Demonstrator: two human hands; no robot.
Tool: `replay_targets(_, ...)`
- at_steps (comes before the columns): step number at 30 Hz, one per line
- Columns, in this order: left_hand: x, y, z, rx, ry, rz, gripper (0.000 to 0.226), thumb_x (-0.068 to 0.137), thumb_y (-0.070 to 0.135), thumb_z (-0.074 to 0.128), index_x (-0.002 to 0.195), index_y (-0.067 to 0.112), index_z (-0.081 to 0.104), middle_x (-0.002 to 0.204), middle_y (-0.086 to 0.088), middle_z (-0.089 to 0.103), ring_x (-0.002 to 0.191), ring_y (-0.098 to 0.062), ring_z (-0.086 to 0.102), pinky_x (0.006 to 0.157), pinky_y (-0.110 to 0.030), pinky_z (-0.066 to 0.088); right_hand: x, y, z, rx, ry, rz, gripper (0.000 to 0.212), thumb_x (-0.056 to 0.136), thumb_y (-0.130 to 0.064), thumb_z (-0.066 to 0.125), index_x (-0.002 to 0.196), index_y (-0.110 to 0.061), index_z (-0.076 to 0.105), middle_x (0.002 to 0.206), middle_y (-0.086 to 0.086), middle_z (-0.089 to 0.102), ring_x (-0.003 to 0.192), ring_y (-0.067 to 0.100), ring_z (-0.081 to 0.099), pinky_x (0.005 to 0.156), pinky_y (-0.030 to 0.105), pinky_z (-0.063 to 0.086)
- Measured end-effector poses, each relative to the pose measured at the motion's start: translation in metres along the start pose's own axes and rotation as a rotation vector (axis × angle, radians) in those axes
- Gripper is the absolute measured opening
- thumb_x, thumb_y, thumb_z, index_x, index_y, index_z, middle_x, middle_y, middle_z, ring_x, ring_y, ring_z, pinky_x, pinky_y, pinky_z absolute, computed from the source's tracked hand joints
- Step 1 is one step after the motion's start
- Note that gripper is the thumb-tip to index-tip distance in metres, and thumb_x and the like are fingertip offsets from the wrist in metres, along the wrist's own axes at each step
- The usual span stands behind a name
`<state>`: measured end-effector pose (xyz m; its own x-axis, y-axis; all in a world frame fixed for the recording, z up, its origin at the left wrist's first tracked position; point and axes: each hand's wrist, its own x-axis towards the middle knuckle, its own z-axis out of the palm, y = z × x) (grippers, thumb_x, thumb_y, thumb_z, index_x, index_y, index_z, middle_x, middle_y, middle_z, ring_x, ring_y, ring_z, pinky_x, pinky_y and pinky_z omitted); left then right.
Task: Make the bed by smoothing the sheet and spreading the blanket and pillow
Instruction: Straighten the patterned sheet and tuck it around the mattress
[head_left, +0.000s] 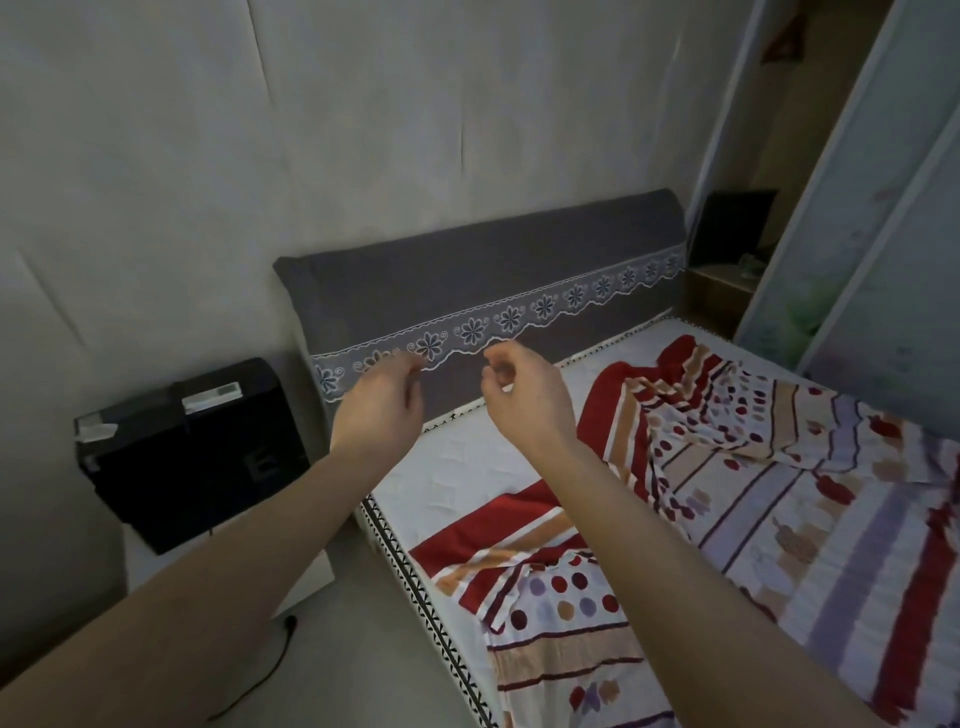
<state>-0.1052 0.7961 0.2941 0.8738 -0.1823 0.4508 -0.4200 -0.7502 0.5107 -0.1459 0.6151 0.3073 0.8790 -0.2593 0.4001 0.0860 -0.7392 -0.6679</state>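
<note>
Both hands raised over the head end of the bed, apart from each other, touching no cloth.
- Left hand (379, 400): back toward the camera, fingers loose and slightly bent, blurred; holds nothing.
- Right hand (524, 395): fingers loosely curled toward the thumb, nothing between them.

Blanket (727, 493): red, orange and lilac stripes with dots. It lies rumpled across the middle and far side of the bed, with ridges and a bunched fold near its upper end. Its near corner is turned over on itself close to the near edge of the bed.

Sheet (457, 467): white, quilted, bare in a band between the blanket's top edge and the headboard (493, 280). Black-patterned trim (415, 582) runs along the near side edge, uncovered in its upper part.

Headboard grey with a lace strip, set against the wall.

Near side: a strip of floor (363, 649) runs along the bed edge, with a black cable (260, 675) lying on it. A black box (192, 447) sits on a white stand, just beside the headboard corner.

Far side: wardrobe doors (883, 234) stand close to the bed edge. A small bedside table (722, 291) sits in the corner.
</note>
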Motion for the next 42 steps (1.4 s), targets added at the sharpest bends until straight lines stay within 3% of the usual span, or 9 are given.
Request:
replay_targets(7,0.085,-0.021,0.041,0.150,-0.059,0.067,0.030,0.097,0.015,0.050,0.124,0.021,0.062,0.118,-0.004,0.065,0.108,-0.028,0.061,0.084,-0.040,0.051,0.086,0.047,0.035,0.049,-0.020,0.044,0.023,0.096,-0.027,0.058,0.117,-0.027,0.066,0.108,-0.011,0.069,0.099,0.011,0.065,0.087,0.038,0.055)
replay_targets(20,0.201,-0.050,0.128,0.110,-0.155,0.125,0.031,0.095,0.013,0.052,0.123,0.020,0.061,0.119,-0.003,0.065,0.109,-0.029,0.061,0.086,-0.044,0.053,0.197,0.109,0.076,0.007,-0.005,0.086,0.021,0.097,-0.027,0.057,0.117,-0.025,0.065,0.112,-0.009,0.069,0.100,0.011,0.065,0.086,0.038,0.055)
replay_targets(31,0.287,-0.164,0.223,-0.021,-0.310,0.300,0.028,0.096,0.018,0.047,0.120,0.016,0.060,0.115,-0.006,0.066,0.104,-0.031,0.061,0.085,-0.044,0.051,0.263,0.156,0.198,-0.182,-0.032,0.237,0.023,0.096,-0.025,0.057,0.117,-0.020,0.065,0.111,-0.001,0.068,0.099,0.019,0.066,0.086,0.042,0.055)
replay_targets(35,0.309,-0.210,0.255,-0.028,-0.419,0.299,0.026,0.099,0.020,0.049,0.122,0.020,0.059,0.116,-0.003,0.066,0.105,-0.028,0.061,0.083,-0.042,0.051,0.273,0.174,0.251,-0.207,-0.054,0.327,0.023,0.096,-0.026,0.057,0.117,-0.022,0.065,0.113,-0.004,0.067,0.099,0.017,0.065,0.086,0.039,0.055)
replay_targets(38,0.312,-0.235,0.276,-0.029,-0.484,0.292,0.028,0.100,0.024,0.047,0.125,0.020,0.059,0.119,-0.004,0.066,0.108,-0.030,0.061,0.086,-0.046,0.052,0.268,0.189,0.271,-0.253,-0.112,0.372,0.027,0.097,-0.027,0.055,0.123,-0.022,0.063,0.118,-0.003,0.066,0.103,0.017,0.065,0.086,0.040,0.055)
replay_targets(42,0.296,-0.265,0.319,-0.107,-0.594,0.259,0.029,0.099,0.018,0.051,0.127,0.016,0.060,0.119,-0.004,0.066,0.110,-0.026,0.062,0.093,-0.041,0.051,0.249,0.224,0.302,-0.303,-0.169,0.464,0.029,0.098,-0.027,0.055,0.126,-0.021,0.062,0.120,-0.002,0.066,0.103,0.017,0.065,0.085,0.040,0.056)
